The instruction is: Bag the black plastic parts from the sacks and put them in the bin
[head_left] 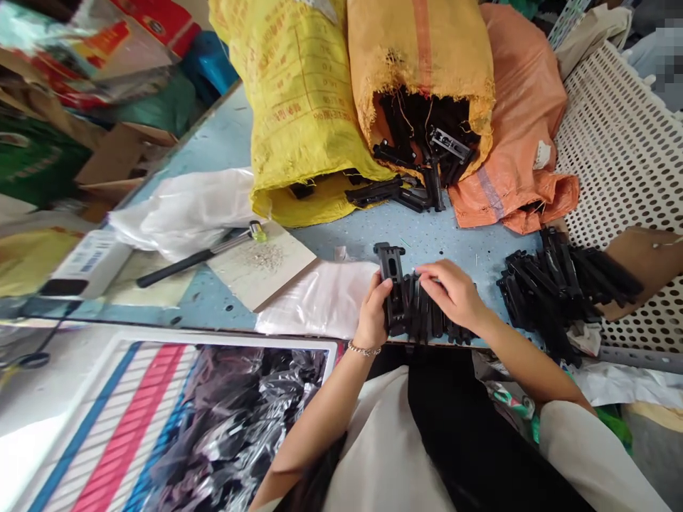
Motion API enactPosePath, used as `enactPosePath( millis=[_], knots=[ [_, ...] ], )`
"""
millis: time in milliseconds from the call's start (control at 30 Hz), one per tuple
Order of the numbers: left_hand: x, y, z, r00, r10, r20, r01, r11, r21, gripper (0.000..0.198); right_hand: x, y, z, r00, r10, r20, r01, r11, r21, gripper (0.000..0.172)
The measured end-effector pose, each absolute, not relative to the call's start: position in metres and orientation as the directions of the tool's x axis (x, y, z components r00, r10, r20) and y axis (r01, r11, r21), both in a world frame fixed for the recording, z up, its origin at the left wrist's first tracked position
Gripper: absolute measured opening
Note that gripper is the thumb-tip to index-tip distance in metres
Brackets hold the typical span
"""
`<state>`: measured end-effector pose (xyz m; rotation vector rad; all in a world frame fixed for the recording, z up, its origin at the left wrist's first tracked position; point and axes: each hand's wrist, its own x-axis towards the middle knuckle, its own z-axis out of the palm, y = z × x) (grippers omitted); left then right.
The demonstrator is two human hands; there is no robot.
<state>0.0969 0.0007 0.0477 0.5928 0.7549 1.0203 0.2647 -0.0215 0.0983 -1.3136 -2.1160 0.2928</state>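
Note:
My left hand [374,313] is closed around a black plastic bracket [393,269], a long piece with an oval slot, held upright above the bench edge. Just to its right is my right hand [451,288], its thumb and fingers pinched together; whatever may be between them is too small to make out. Beneath both hands lies a row of similar black parts [427,316], partly hidden by my right hand. A larger pile of black parts [549,284] rests on the bench to the right.
An orange-yellow sack [421,50] spills black parts onto the blue bench, between a yellow sack [299,92] and an orange sack [523,107]. A hammer [197,257] lies partly on a board [267,274] at left. A perforated white basket [629,149] stands right.

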Motion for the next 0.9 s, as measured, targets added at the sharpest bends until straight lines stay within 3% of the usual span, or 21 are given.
enactPosePath(
  millis=[100, 200, 433, 500, 600, 667, 800, 900],
  knots=[
    [0.092, -0.014, 0.055, 0.513, 0.825, -0.24, -0.479, 0.506, 0.717, 0.051, 0.279, -0.013, 0.096, -0.236, 0.882, 0.408, 0.808, 0.412, -0.422, 0.024],
    [0.091, -0.023, 0.064, 0.564, 0.78, -0.27, -0.356, 0.525, 0.773, 0.05, 0.28, -0.004, 0.089, -0.297, 0.871, 0.392, 0.8, 0.451, -0.396, 0.032],
    [0.09, -0.01, 0.073, 0.402, 0.842, -0.36, -0.293, 0.491, 0.82, 0.043, 0.267, -0.015, 0.083, -0.216, 0.945, 0.244, 0.708, 0.324, -0.628, 0.046],
    [0.09, -0.005, 0.072, 0.374, 0.843, -0.387, -0.316, 0.508, 0.801, 0.044, 0.265, -0.027, 0.083, -0.353, 0.896, 0.27, 0.705, 0.444, -0.553, 0.044],
    [0.095, -0.007, 0.07, 0.384, 0.83, -0.404, -0.347, 0.535, 0.77, 0.042, 0.259, -0.048, 0.076, -0.567, 0.744, 0.353, 0.696, 0.662, -0.279, 0.038],
    [0.101, -0.014, 0.065, 0.39, 0.838, -0.381, -0.343, 0.516, 0.785, 0.041, 0.255, -0.06, 0.066, -0.591, 0.697, 0.408, 0.7, 0.693, -0.17, 0.035],
    [0.106, -0.026, 0.046, 0.289, 0.927, -0.238, -0.267, 0.317, 0.91, 0.037, 0.262, -0.077, 0.046, -0.459, 0.814, 0.356, 0.769, 0.565, -0.299, 0.036],
    [0.098, -0.02, 0.024, 0.278, 0.895, -0.349, -0.183, 0.405, 0.896, 0.043, 0.284, -0.084, 0.033, -0.232, 0.945, 0.23, 0.892, 0.301, -0.338, 0.029]
  ],
)
